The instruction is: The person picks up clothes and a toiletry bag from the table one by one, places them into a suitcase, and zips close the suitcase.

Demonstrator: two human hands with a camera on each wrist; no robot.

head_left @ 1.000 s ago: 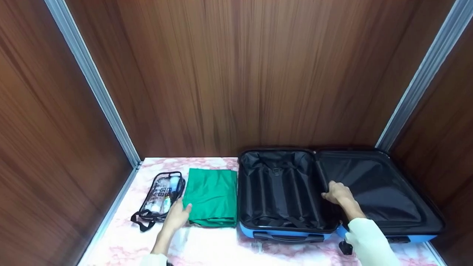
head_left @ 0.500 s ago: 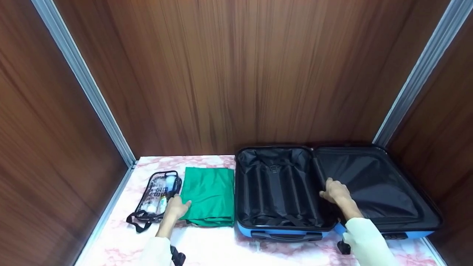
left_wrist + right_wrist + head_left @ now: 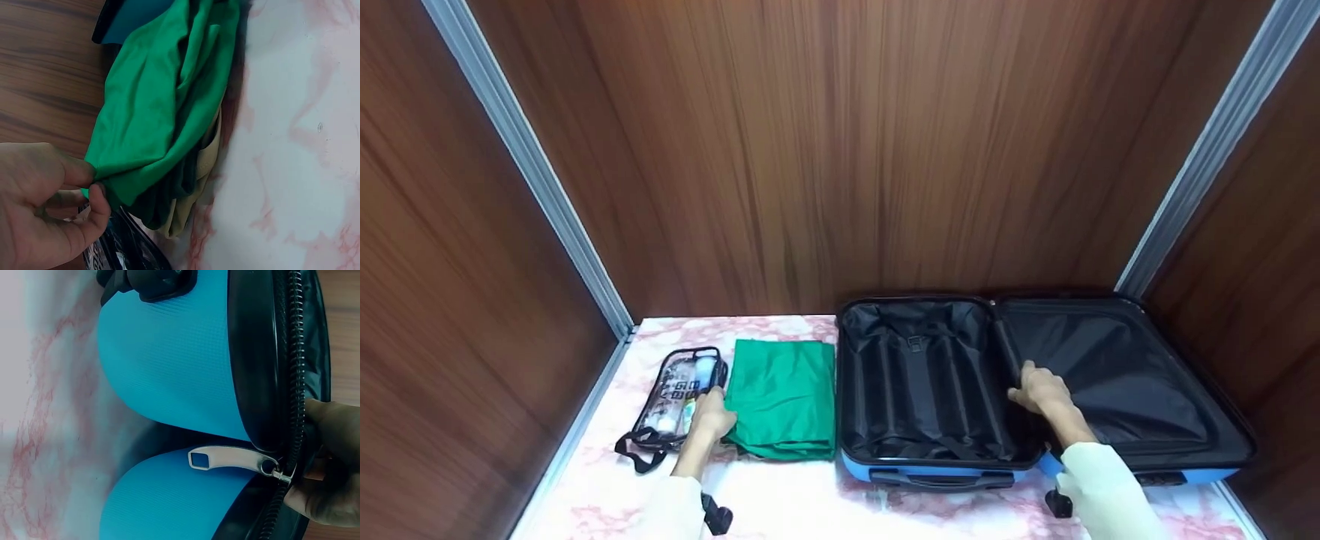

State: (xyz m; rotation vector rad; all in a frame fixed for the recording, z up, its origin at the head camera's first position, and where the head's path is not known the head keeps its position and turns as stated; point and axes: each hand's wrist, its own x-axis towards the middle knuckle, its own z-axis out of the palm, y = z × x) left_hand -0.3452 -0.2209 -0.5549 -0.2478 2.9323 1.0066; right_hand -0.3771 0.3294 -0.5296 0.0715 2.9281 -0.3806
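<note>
A green folded cloth (image 3: pixel 784 397) lies left of the open suitcase (image 3: pixel 930 397). My left hand (image 3: pixel 712 420) pinches its near left corner between thumb and fingers, plain in the left wrist view, where the green cloth (image 3: pixel 146 112) shows darker green and beige layers (image 3: pixel 211 154) beneath. My right hand (image 3: pixel 1042 390) is at the middle of the suitcase, where its two halves meet. In the right wrist view its curled thumb and fingers (image 3: pixel 337 461) hold the suitcase's dark edge beside the zipper (image 3: pixel 297 354); the fingertips are partly hidden.
Beside my left hand lies a clear toiletry bag (image 3: pixel 679 390) with black trim, a strap and bottles inside. A metal zipper pull (image 3: pixel 225 457) hangs between the blue shells. Wood-panel walls (image 3: pixel 840 150) enclose the marbled table (image 3: pixel 795 502).
My left hand has closed its thumb and fingers on the corner of the green cloth. The right hand keeps its place at the suitcase. The head view has shifted slightly.
</note>
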